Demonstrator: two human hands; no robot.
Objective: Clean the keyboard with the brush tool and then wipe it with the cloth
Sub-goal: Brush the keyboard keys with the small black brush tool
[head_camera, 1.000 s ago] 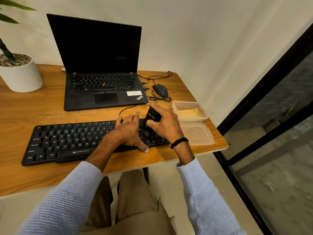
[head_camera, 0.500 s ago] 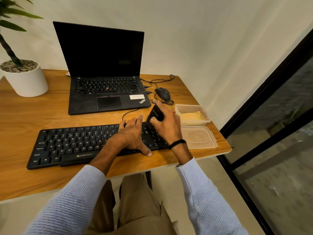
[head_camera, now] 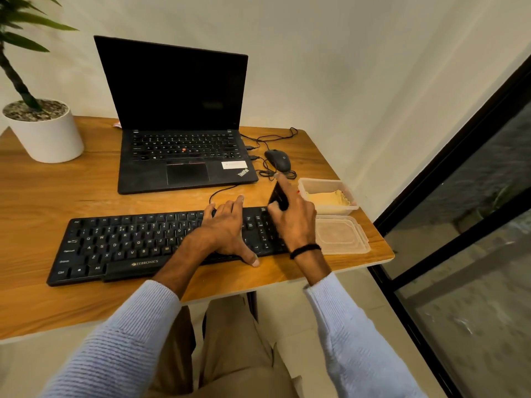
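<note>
A black keyboard (head_camera: 129,242) lies along the near side of a wooden desk (head_camera: 43,202), with its cable running from the back edge towards the open laptop (head_camera: 178,110) behind it. The laptop's screen is dark.

The person's left hand (head_camera: 227,234) lies flat on the right half of the keyboard. Its fingers are straight and spread over the keys, and the thumb reaches past the near edge to the wood. It holds nothing.

The right hand (head_camera: 293,222) is curled round a small black brush (head_camera: 278,196), gripping it at the far right corner of the keyboard over the number keys. The forefinger is stretched out along the top of the brush, pointing towards the mouse (head_camera: 278,160). The bristle end is hidden by the hand, so I cannot tell whether it touches the keys. A dark band (head_camera: 304,250) circles that wrist.

Just right of the brush stands a clear plastic tub (head_camera: 309,185) with a folded yellow cloth (head_camera: 324,198) inside it. The tub's lid (head_camera: 342,235) lies flat on the desk nearer the person, close beside the keyboard's right end.

A white plant pot (head_camera: 48,136) sits at the far left of the desk, well apart from the hands
</note>
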